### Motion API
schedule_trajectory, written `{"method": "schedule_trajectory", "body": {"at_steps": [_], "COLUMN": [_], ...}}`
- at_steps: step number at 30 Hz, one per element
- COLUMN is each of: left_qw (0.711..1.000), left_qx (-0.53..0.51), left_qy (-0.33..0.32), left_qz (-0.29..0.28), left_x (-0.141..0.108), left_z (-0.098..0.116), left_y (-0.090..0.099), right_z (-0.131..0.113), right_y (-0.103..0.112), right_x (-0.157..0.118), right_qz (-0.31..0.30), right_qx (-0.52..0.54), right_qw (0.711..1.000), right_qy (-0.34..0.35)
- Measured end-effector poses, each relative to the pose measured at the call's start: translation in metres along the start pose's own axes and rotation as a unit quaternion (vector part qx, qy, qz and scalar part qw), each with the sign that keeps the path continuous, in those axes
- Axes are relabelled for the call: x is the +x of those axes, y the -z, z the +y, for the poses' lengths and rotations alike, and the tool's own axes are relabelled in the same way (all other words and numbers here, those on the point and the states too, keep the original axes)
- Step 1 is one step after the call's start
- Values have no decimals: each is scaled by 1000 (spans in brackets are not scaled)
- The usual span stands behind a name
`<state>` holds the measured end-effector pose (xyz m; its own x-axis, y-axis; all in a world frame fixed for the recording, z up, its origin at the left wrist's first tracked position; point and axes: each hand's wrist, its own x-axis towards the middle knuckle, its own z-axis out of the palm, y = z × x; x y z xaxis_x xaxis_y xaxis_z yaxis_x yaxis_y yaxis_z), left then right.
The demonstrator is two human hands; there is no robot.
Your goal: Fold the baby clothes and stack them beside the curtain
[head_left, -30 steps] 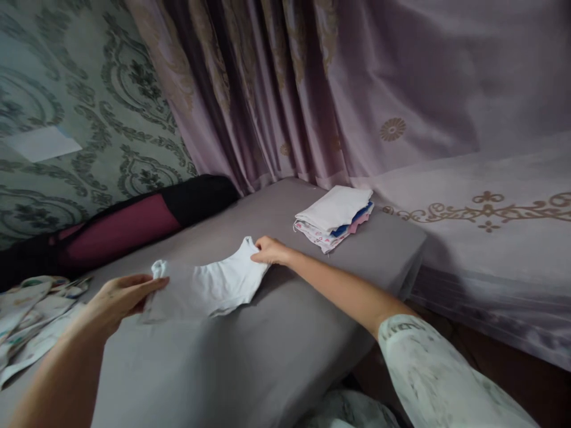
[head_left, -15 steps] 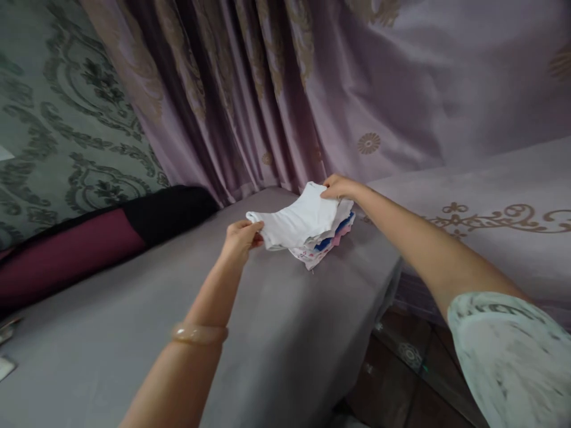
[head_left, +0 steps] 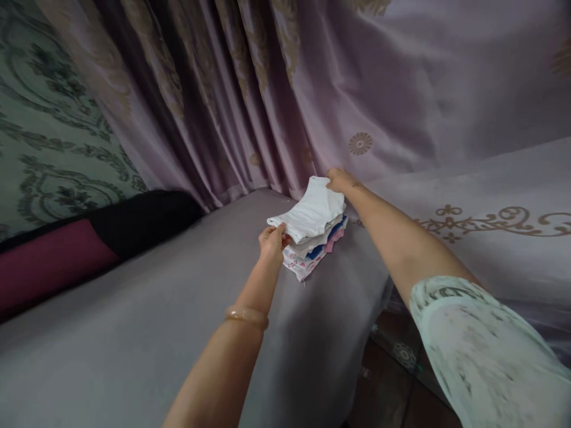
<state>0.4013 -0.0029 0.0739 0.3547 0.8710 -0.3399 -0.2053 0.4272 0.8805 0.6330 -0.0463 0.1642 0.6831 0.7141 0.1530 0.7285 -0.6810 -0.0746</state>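
Observation:
My left hand (head_left: 273,239) pinches the near left corner of a pair of white underpants (head_left: 312,208). At the far right corner, my right hand (head_left: 339,180) grips the same garment, its fingertips partly hidden. The white underpants lie spread over a small stack of similar garments, with blue cloth (head_left: 314,252), pink cloth (head_left: 334,239) and white cloth with a pink print (head_left: 298,266) showing at the lower edge. The stack rests on a grey-covered bed (head_left: 214,309).
Lilac curtains (head_left: 276,137) with gold patterns hang behind the stack. A black and maroon padded item (head_left: 57,252) lies along the left wall side. To the right the bed's edge drops to a dark tiled floor (head_left: 383,380).
My left hand has moved right, bringing its corner of the white underpants in over the stack. The right hand keeps its hold on the far corner. The view has shifted slightly.

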Motion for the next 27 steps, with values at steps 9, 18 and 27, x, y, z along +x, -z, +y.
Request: {"method": "schedule_trajectory", "body": {"at_steps": [9, 18, 27], "left_qw": [1000, 999, 994], "left_qx": [-7, 9, 110], "left_qy": [3, 36, -16], "left_qz": [-16, 0, -4], "left_x": [10, 6, -5], "left_z": [-22, -32, -35], "left_y": [5, 9, 6], "right_z": [10, 13, 10], "right_y": [-25, -49, -74], "right_x": [13, 17, 6], "right_qz": [6, 23, 37], "right_qx": [-14, -44, -62], "right_qw": [1000, 998, 997], "right_qy": [26, 35, 32]}}
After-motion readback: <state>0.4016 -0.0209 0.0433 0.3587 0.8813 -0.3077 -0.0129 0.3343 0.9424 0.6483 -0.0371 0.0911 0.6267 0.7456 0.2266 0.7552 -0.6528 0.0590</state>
